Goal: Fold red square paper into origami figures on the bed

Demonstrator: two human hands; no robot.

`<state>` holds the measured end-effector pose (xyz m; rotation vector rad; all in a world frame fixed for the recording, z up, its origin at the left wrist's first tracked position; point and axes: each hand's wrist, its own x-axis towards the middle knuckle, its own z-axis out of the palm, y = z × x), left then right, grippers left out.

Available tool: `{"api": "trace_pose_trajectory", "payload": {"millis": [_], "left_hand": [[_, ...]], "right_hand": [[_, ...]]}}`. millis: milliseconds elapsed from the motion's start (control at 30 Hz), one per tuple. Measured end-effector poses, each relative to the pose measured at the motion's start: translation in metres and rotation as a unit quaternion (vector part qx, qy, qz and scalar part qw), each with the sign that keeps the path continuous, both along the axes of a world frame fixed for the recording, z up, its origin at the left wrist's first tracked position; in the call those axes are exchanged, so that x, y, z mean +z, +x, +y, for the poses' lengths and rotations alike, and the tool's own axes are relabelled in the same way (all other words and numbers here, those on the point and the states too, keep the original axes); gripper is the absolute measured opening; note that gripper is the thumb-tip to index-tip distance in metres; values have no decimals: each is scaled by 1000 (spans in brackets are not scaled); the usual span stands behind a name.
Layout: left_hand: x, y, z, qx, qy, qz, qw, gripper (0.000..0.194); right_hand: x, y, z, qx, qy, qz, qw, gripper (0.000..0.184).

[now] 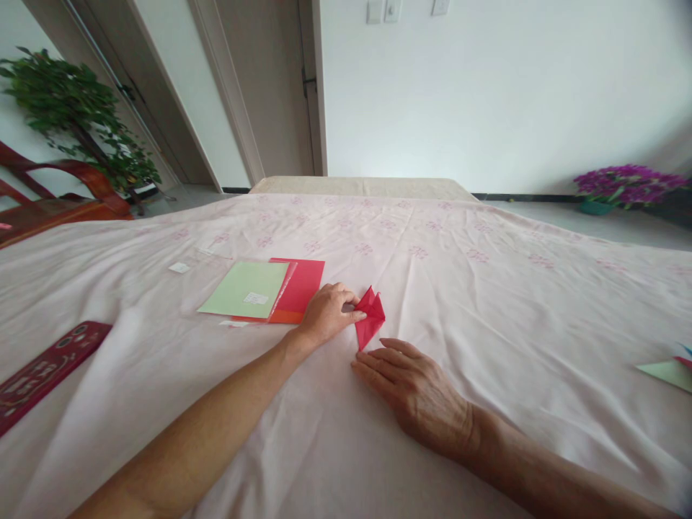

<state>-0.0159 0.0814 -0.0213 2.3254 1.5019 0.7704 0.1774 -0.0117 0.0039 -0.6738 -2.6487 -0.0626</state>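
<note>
A small piece of folded red paper (370,317) lies on the pale floral cloth (459,310), with one point toward me and others pointing away. My left hand (331,311) pinches its left edge between thumb and fingers. Just below the paper's near tip, my right hand (414,386) rests flat on the cloth, fingers stretched out toward the left. Its fingertips are close to that tip; whether they touch it I cannot tell. Beside my left hand are red paper sheets (303,277) and a light green pack of paper (246,285) with a white label.
A dark red patterned box (48,371) lies at the left. Pieces of green and red paper (667,373) sit at the far right edge. Beyond the cloth stand a wooden chair (81,191), a leafy plant (70,108) and purple flowers (627,184) by the wall.
</note>
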Motion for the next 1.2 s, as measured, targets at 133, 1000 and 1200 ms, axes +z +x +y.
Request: {"api": "trace_pose_trajectory", "payload": {"millis": [133,1000,1200], "left_hand": [[0,0,0,1,0,-3,1000,13],[31,-26,-28,-105,32,-113,988,26],[50,-14,-37,-79,2,-177,981,10]], "right_hand": [[-1,3,-1,-49,-50,43,997,30],[1,1,38,-153,21,-80,985,14],[25,0,37,-202,-134,100,965,17]]}}
